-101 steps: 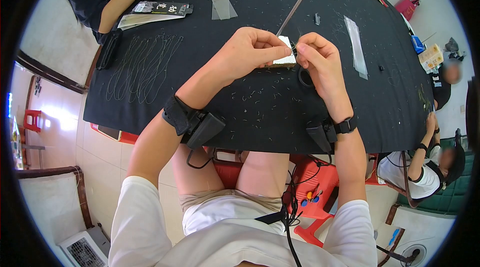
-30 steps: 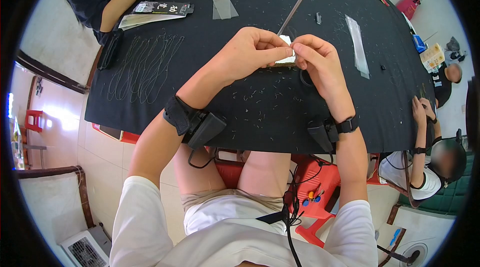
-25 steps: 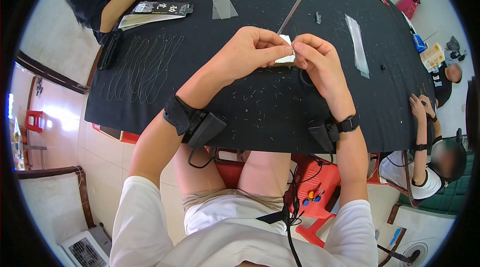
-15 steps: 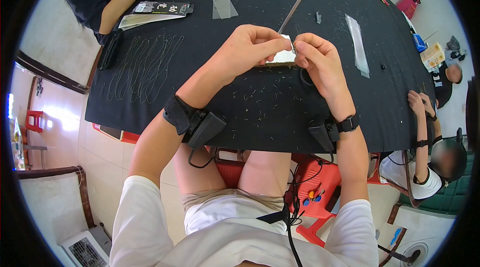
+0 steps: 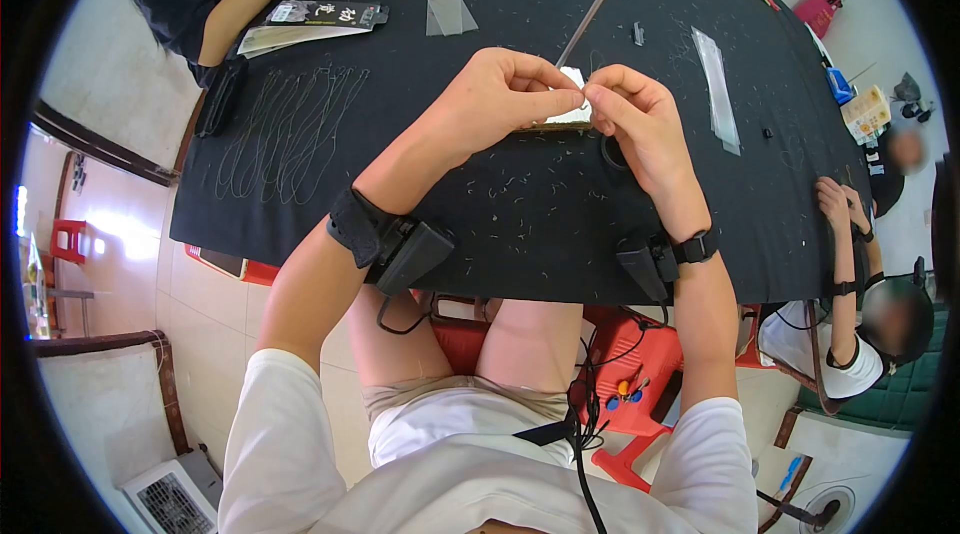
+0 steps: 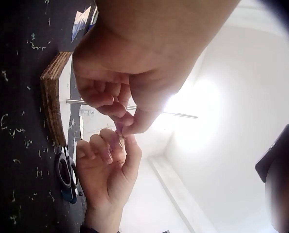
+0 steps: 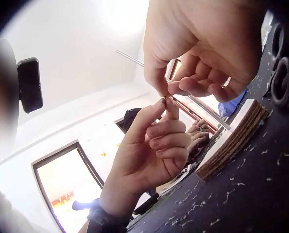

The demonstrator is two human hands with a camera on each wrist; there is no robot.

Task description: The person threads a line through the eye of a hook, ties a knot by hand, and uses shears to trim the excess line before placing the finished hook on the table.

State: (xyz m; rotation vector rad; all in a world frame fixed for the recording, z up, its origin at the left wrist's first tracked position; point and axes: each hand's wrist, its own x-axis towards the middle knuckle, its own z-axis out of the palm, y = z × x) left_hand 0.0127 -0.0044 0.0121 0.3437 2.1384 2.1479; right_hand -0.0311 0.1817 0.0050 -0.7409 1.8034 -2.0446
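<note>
In the head view my left hand [image 5: 490, 99] and right hand [image 5: 645, 119] meet tip to tip above a layered block [image 5: 568, 118] with a white top. A thin metal rod [image 5: 602, 2] rises from that block. Thumb and forefinger of each hand pinch a tiny reddish-brown thing [image 7: 165, 101], mostly hidden by the fingertips; I cannot tell its kind. The left wrist view has my left hand [image 6: 130, 68] above and my right hand [image 6: 105, 170] below it. Beside the block, partly behind my right hand, lie black-handled scissors [image 6: 65, 170].
Thin looped lines [image 5: 290, 134] lie in a row on the black cloth [image 5: 400, 234] at left. Clear plastic sleeves [image 5: 715, 89], a black-headed packet [image 5: 315, 19] and pale clippings are scattered about. Another person's arm [image 5: 240, 14] rests far left; a seated person [image 5: 840, 324] works at right.
My fingertips were slightly apart half a second ago and now come together again over the block. The person at right has moved their hands a little farther up the table.
</note>
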